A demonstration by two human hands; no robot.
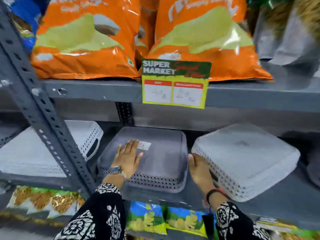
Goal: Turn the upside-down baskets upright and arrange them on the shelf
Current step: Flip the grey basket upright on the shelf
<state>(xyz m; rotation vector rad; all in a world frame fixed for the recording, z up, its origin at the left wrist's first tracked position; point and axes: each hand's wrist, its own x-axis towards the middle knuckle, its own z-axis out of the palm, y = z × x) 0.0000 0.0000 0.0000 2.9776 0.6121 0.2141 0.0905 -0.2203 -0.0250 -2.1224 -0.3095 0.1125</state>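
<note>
A dark grey perforated basket [161,158] lies upside down on the middle shelf [285,205], a small sticker on its flat bottom. My left hand [127,158] rests flat on that bottom, fingers spread. To its right a light grey basket [245,158] also lies upside down and a little askew. My right hand [200,170] presses against the light grey basket's left side wall, in the gap between the two baskets; its fingertips are hidden. At the far left, behind the shelf post, a white basket [83,135] sits on more white baskets.
A slotted grey shelf post [45,115] slants across the left. Orange snack bags [86,40] fill the shelf above, with a supermarket price tag [174,84] hanging from its edge. Snack packets [155,220] line the shelf below. A dark basket edge [313,167] shows at far right.
</note>
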